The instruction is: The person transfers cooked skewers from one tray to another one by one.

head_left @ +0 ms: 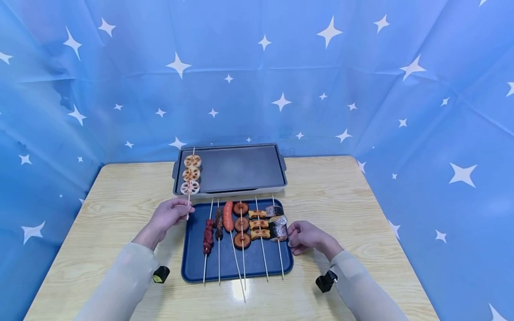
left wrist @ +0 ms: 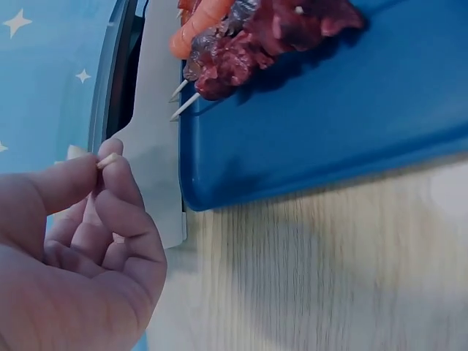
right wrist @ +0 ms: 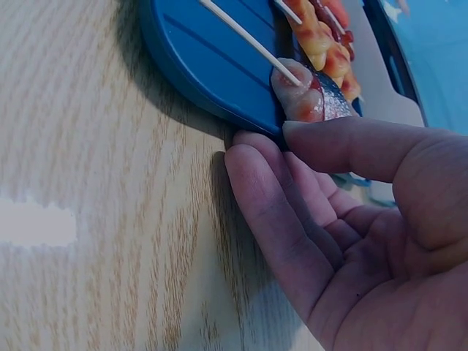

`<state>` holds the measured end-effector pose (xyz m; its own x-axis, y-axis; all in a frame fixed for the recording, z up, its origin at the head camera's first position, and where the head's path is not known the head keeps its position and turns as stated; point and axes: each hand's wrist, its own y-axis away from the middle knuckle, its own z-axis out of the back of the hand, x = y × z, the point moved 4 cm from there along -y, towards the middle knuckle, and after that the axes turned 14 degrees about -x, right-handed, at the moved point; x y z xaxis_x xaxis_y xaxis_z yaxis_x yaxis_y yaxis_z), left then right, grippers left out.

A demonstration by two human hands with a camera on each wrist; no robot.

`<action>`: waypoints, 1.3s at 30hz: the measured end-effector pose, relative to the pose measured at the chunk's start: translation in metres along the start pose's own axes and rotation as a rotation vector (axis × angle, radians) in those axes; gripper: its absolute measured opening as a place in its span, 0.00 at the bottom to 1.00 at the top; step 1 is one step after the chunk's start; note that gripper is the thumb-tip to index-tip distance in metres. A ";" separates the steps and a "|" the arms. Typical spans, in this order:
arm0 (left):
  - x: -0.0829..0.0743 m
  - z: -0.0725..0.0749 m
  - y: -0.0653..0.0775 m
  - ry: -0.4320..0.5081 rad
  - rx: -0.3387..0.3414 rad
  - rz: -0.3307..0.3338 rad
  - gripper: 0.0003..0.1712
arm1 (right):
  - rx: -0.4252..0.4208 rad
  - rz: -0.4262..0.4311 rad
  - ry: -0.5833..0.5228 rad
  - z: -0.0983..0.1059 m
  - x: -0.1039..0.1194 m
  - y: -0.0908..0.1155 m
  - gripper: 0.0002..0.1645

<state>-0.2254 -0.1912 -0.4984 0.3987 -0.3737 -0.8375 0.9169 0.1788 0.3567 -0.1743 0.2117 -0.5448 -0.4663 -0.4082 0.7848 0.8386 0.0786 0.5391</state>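
Note:
My left hand (head_left: 172, 214) pinches the lower end of a lotus root skewer (head_left: 191, 174) between thumb and fingertips. Its three slices lie over the left end of the dark griddle (head_left: 237, 167); whether they touch it I cannot tell. In the left wrist view only the stick's end (left wrist: 108, 160) pokes out from the fingers. At the right edge of the blue tray (head_left: 192, 263), my right hand (head_left: 307, 238) grips the rim, thumb on top and fingers against the side. Beside that thumb lies a fish skewer (head_left: 278, 223) with dark skin.
Also on the tray are a red meat skewer (head_left: 208, 236), a darker meat skewer (head_left: 218, 223), a sausage skewer (head_left: 228, 216), a mushroom skewer (head_left: 242, 225) and a yellow skewer (head_left: 259, 224). Several sticks overhang the tray's front edge. A blue star-patterned curtain (head_left: 241, 89) surrounds the wooden table (head_left: 333, 191).

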 end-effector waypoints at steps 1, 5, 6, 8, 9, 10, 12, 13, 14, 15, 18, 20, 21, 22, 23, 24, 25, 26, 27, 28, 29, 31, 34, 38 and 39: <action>0.000 0.001 0.002 -0.008 0.003 -0.014 0.18 | -0.004 -0.001 0.001 0.000 0.000 -0.001 0.19; 0.001 0.006 0.011 -0.028 0.029 -0.057 0.18 | -0.008 0.004 0.007 0.001 -0.001 -0.001 0.19; 0.002 0.007 0.014 -0.029 0.039 -0.063 0.18 | -0.007 0.005 0.007 0.001 -0.001 -0.002 0.19; 0.003 0.009 0.019 -0.029 0.060 -0.077 0.18 | -0.005 0.005 0.007 0.000 -0.002 -0.002 0.19; 0.004 0.010 0.022 -0.026 0.071 -0.081 0.18 | -0.004 0.007 0.007 0.000 -0.002 -0.002 0.19; 0.004 0.011 0.024 -0.028 0.079 -0.083 0.17 | -0.004 0.007 0.006 0.000 -0.003 -0.003 0.19; 0.005 0.013 0.029 -0.033 0.096 -0.086 0.16 | -0.006 0.006 0.004 0.000 -0.003 -0.003 0.19; 0.006 0.014 0.032 -0.043 0.106 -0.089 0.16 | -0.006 0.005 0.004 -0.001 -0.003 -0.003 0.19; 0.006 0.015 0.034 -0.051 0.119 -0.093 0.15 | -0.005 0.004 0.003 -0.001 -0.004 -0.003 0.19; 0.007 0.017 0.037 -0.061 0.132 -0.090 0.14 | -0.004 0.005 0.003 -0.001 -0.004 -0.003 0.19; 0.009 0.022 0.045 -0.098 0.182 -0.099 0.13 | 0.000 0.003 0.004 -0.001 -0.003 -0.002 0.19; 0.010 0.026 0.051 -0.111 0.233 -0.109 0.13 | 0.001 -0.001 0.007 -0.001 -0.002 -0.002 0.19; 0.011 0.028 0.054 -0.116 0.258 -0.112 0.13 | 0.000 -0.002 0.007 -0.001 -0.002 -0.002 0.19; 0.013 0.030 0.057 -0.120 0.285 -0.115 0.12 | 0.000 -0.002 0.008 -0.001 -0.001 -0.002 0.19; 0.015 0.032 0.059 -0.118 0.317 -0.117 0.12 | -0.001 -0.002 0.009 -0.001 0.000 -0.001 0.19; 0.017 0.034 0.062 -0.116 0.349 -0.116 0.11 | 0.000 -0.002 0.009 -0.001 0.001 -0.001 0.19; 0.019 0.035 0.064 -0.110 0.384 -0.111 0.11 | 0.000 -0.002 0.007 0.000 0.001 0.000 0.19; 0.021 0.036 0.066 -0.106 0.417 -0.105 0.11 | 0.000 -0.001 0.005 0.000 0.002 0.000 0.19; 0.023 0.038 0.069 -0.103 0.443 -0.095 0.10 | 0.001 -0.001 0.002 0.000 0.002 0.000 0.19; 0.026 0.038 0.070 -0.100 0.469 -0.087 0.10 | 0.002 0.000 0.004 0.000 0.003 0.001 0.19; 0.029 0.039 0.072 -0.096 0.492 -0.080 0.10 | 0.001 -0.001 0.002 0.000 0.003 0.001 0.19; 0.033 0.039 0.075 -0.090 0.526 -0.069 0.10 | -0.001 -0.001 -0.001 0.000 0.004 0.001 0.20; 0.039 0.039 0.077 -0.088 0.564 -0.058 0.10 | -0.003 -0.002 -0.003 0.001 0.003 0.000 0.20; 0.043 0.040 0.080 -0.086 0.631 -0.065 0.11 | 0.001 -0.004 -0.003 0.000 0.001 0.000 0.20; 0.044 0.040 0.080 -0.086 0.648 -0.064 0.11 | 0.002 -0.006 -0.002 0.000 0.000 0.000 0.20</action>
<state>-0.1336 -0.2297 -0.4895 0.3182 -0.4415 -0.8389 0.7525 -0.4207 0.5068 -0.1748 0.2118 -0.5448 -0.4718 -0.4072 0.7821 0.8353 0.0778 0.5443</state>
